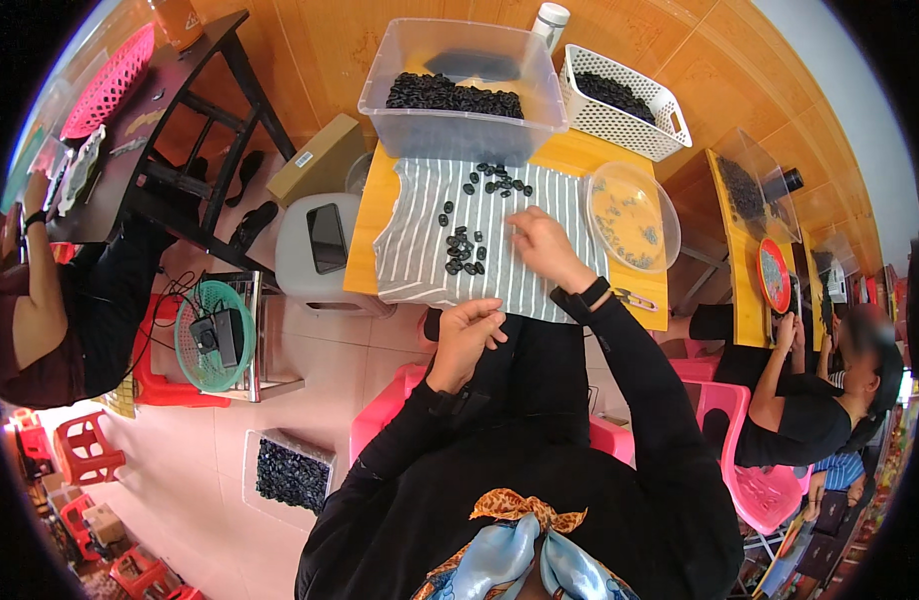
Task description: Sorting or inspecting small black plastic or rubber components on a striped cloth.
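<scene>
Black pieces [466,252] lie midway across the striped cloth [405,245], decent room to its left edge. The right hand [548,247] is just right of them, fingers loosely bent; left hand [464,342] apart, near edge, fingertips bunched. Can't tell from here if either's holding anything.

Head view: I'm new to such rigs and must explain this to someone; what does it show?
No robot here: you see someone's bare left hand and right hand. A fisheye camera worn on the head looks down, so straight edges bend. On the table, a striped cloth carries loose black pieces. The right hand is over the cloth, the left by its near edge. Whether either holds something small, I cannot tell. Behind stand a clear bin and white basket of similar pieces; a round clear dish sits right.
</scene>
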Demonstrator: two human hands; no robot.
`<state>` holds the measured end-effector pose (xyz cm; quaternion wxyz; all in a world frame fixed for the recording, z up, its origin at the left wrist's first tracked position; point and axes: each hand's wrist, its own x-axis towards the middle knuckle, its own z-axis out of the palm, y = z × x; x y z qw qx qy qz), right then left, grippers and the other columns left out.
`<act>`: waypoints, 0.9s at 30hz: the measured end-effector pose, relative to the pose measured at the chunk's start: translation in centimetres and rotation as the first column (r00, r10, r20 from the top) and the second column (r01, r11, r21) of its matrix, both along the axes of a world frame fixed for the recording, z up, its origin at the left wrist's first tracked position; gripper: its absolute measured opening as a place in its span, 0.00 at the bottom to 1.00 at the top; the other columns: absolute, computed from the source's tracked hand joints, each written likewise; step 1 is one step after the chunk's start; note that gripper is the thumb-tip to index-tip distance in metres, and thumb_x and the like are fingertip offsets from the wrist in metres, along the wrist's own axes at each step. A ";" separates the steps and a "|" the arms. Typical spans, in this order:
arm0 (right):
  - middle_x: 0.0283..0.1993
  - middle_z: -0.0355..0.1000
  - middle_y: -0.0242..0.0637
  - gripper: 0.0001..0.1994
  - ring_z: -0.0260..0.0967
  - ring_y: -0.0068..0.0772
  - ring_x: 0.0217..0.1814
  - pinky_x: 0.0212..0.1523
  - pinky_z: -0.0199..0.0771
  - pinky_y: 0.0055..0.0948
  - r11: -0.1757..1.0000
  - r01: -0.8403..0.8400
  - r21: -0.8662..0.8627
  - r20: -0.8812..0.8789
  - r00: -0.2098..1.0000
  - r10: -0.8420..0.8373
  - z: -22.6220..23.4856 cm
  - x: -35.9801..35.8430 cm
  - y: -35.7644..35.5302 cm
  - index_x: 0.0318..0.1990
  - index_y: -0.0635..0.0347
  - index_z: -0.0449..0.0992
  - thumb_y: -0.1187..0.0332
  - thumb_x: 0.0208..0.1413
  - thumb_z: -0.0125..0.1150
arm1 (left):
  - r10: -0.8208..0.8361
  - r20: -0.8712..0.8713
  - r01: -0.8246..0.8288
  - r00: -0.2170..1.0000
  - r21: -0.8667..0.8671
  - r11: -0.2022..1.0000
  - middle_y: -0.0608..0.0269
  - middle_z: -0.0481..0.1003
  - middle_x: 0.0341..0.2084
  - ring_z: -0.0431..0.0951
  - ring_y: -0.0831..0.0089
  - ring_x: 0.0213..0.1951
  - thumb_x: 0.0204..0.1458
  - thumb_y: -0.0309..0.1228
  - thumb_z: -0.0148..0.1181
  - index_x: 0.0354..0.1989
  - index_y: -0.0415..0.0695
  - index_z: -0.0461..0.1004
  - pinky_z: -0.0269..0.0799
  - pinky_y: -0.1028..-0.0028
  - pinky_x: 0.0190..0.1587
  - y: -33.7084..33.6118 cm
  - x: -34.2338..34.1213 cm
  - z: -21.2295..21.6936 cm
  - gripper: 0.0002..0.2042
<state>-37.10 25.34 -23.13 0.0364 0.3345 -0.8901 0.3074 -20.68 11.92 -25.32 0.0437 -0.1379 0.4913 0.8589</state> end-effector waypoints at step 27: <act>0.28 0.68 0.43 0.07 0.68 0.45 0.30 0.31 0.66 0.38 0.998 -0.058 0.039 0.158 0.986 0.051 -1.3 -0.6 -3.3 0.27 0.63 0.69 0.76 0.39 0.61 | -0.032 -0.003 0.032 0.999 -0.023 0.999 0.57 0.77 0.28 0.76 0.76 0.23 0.50 0.21 0.57 0.41 0.31 0.73 0.67 0.84 0.22 -0.3 -0.1 -0.6 0.11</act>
